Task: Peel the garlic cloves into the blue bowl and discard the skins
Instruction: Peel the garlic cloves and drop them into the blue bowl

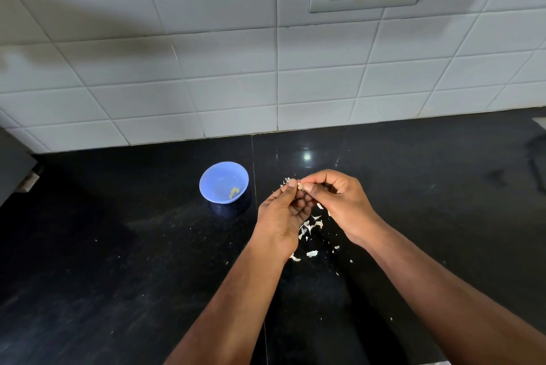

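I pinch a small pale garlic clove (300, 186) between my left hand (280, 218) and right hand (335, 202), mid-peel; next, drop it into the round blue plastic bowl (223, 182) nearby to the left.

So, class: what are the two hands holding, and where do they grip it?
A garlic clove, pinched between the fingertips of the left hand and the right hand, one from each side, above the countertop. Most of it is hidden.
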A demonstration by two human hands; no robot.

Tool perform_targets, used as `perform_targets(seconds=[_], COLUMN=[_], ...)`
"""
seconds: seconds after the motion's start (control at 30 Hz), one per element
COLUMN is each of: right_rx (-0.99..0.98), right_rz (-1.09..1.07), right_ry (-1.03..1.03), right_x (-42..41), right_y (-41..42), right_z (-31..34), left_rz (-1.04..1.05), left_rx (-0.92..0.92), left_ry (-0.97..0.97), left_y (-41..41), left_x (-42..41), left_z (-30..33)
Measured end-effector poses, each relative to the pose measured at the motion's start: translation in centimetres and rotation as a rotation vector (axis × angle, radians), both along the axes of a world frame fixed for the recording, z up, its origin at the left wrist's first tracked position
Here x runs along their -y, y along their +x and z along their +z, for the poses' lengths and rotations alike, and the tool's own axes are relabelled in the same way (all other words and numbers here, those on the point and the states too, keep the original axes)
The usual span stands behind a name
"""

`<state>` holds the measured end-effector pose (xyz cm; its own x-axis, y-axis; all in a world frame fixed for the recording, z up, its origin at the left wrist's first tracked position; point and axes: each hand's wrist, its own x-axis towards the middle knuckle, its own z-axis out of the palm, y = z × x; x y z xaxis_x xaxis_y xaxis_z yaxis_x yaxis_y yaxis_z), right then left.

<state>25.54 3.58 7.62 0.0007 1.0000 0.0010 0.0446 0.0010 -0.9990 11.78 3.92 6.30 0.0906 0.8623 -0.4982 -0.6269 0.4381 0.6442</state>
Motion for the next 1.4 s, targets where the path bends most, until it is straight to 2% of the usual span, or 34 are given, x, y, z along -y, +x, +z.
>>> perform_targets(seconds=[0.13, 0.37, 0.63, 0.8, 1.03, 1.23, 1.4], right_rx=[-0.019, 0.223, -0.183, -0.349, -0.294, -0.229, -0.172], right_rz=[0.011, 0.024, -0.171, -0.161, -0.145, -0.096, -0.062], right_ry=[-0.007, 0.154, -0.060, -0.149, -0.162, -0.143, -0.124], right_x=[0.0, 0.8, 0.5, 0.2, 0.3, 0.4, 0.3], right_y=[0.1, -0.5, -0.1, 0.5, 0.6, 0.6, 0.9], right_z=[-0.2, -0.5, -0.6, -0.7, -0.4, 0.3, 0.5], left_rz=[0.008, 0.015, -0.005, -0.139, -0.104, -0.080, -0.091], left_rx=[-0.140, -0.451, -0.592, -0.835, -1.036, -1.192, -1.155], left_ry=[0.045, 0.125, 0.135, 0.238, 0.587, 0.712, 0.720], left_y=[0.3, 1.0, 0.7, -0.2, -0.6, -0.8, -0.9], left_x=[0.2, 0.0, 0.3, 0.7, 1.3, 1.2, 1.1], left_z=[0.2, -0.1, 0.0, -0.5, 1.0, 1.0, 0.9])
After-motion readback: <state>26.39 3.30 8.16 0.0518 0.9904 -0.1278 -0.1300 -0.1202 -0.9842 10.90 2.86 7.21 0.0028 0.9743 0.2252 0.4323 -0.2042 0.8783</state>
